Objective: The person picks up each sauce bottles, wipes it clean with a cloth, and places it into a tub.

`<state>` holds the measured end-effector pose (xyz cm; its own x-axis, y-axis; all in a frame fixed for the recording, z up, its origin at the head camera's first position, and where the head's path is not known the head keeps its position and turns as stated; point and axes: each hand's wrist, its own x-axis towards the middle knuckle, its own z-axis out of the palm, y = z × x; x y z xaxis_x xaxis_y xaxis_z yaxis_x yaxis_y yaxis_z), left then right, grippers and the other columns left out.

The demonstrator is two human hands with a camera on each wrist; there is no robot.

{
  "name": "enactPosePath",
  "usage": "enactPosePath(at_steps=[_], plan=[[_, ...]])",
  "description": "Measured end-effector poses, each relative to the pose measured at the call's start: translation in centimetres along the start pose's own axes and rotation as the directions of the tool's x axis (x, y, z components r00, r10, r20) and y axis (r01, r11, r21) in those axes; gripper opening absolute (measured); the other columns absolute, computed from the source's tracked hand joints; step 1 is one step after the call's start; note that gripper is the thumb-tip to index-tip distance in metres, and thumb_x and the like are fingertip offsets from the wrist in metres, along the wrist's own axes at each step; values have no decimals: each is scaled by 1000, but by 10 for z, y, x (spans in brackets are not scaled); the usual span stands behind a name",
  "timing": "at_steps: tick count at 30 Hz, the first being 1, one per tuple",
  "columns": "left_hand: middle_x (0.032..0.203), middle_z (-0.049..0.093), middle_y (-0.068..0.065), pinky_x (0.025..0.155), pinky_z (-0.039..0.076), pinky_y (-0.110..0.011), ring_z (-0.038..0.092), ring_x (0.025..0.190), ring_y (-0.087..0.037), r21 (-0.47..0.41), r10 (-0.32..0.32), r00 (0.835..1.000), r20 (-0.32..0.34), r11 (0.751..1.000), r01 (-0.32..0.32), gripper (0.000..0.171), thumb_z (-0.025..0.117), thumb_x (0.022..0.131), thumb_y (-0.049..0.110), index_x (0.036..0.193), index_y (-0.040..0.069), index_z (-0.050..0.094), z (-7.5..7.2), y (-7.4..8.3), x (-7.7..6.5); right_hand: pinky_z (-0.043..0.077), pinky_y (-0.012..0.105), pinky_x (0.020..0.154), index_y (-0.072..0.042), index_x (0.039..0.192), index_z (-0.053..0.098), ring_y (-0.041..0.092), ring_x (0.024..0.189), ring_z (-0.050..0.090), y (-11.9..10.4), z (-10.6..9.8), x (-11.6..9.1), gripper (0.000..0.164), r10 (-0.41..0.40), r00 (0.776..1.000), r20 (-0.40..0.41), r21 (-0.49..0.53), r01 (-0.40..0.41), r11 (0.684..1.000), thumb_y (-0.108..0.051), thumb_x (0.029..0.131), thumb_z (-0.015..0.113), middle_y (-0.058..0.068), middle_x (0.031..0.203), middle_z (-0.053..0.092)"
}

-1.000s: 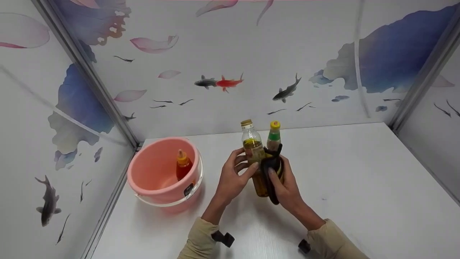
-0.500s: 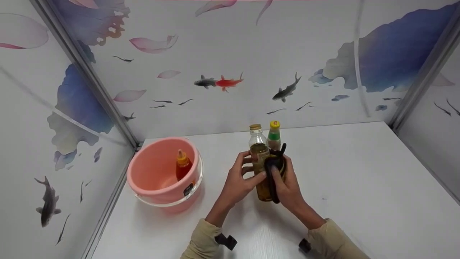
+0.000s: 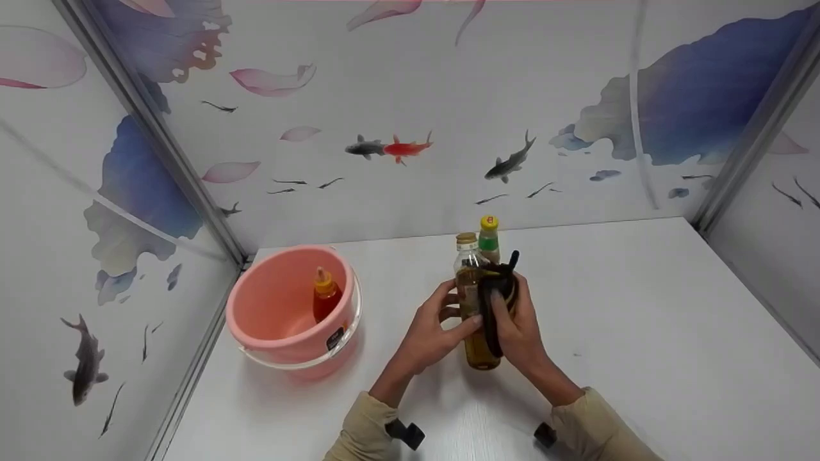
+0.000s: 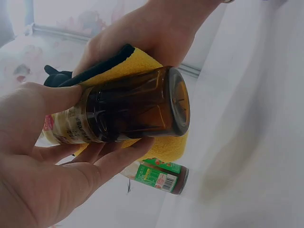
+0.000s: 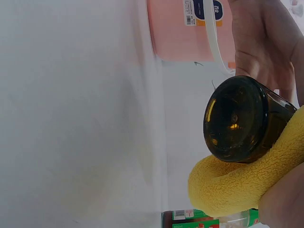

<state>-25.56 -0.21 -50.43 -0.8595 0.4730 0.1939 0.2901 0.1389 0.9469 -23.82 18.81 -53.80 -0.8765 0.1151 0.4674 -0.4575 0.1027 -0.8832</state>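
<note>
A glass bottle of amber liquid with a gold cap is held up, its base showing in both wrist views. My left hand grips it from the left, thumb in front and fingers behind. My right hand holds a folded cloth, yellow on one face and black on the other, with the yellow face against the bottle's right side. Behind stands a second bottle with a yellow cap and green label, its lower part hidden by the cloth in the head view.
To the left, a pink bucket with a white handle sits on the white table. Inside it stands a squeeze bottle with red contents and a yellow nozzle top. Printed wall panels border the table at the back and sides.
The amber bottle and my left hand have shifted right and nearer to me. The cloth in my right hand has moved slightly right and up along the bottle. The bucket is unchanged.
</note>
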Motion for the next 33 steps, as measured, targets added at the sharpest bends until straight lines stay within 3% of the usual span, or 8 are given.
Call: enactPosePath(at_steps=[5,10,18,26,33], plan=[[151,61,2,115,54,-34,62,136,-15,6,16,999,29,1000,-16,72,78,99,31,163,25,45,4,-2,-1,55,27,98,-14,156,45,25,121,61,-1,-1,1,44,15,1000,-11,-10,-15,1000,-18,114,55,4,141,61],[146,64,5,112,55,-31,63,132,-12,44,5,1000,1,999,-5,74,83,96,32,161,28,48,7,-4,-1,54,27,100,-14,157,44,24,124,61,-1,-2,0,44,23,1000,-5,-13,-23,1000,-19,115,54,3,143,60],[145,63,3,114,54,-40,62,134,-23,12,12,999,-36,1000,-12,76,82,97,31,163,30,45,7,-3,0,58,28,95,-14,157,46,24,116,64,0,-2,1,45,-1,1000,5,-23,1,1000,-15,113,57,4,138,63],[147,65,-8,114,56,-46,67,133,-24,-59,-51,987,-149,997,42,75,84,96,31,160,17,47,6,-1,2,61,30,92,-23,158,47,26,115,66,-3,-2,0,49,50,998,29,-9,-49,999,-21,111,62,2,139,62],[144,64,0,117,53,-40,64,135,-20,-46,-19,978,-208,999,10,65,84,94,29,151,21,54,6,0,3,60,31,93,-25,159,46,26,116,66,-3,0,-1,50,70,996,48,-2,-70,998,-23,112,62,3,139,62]])
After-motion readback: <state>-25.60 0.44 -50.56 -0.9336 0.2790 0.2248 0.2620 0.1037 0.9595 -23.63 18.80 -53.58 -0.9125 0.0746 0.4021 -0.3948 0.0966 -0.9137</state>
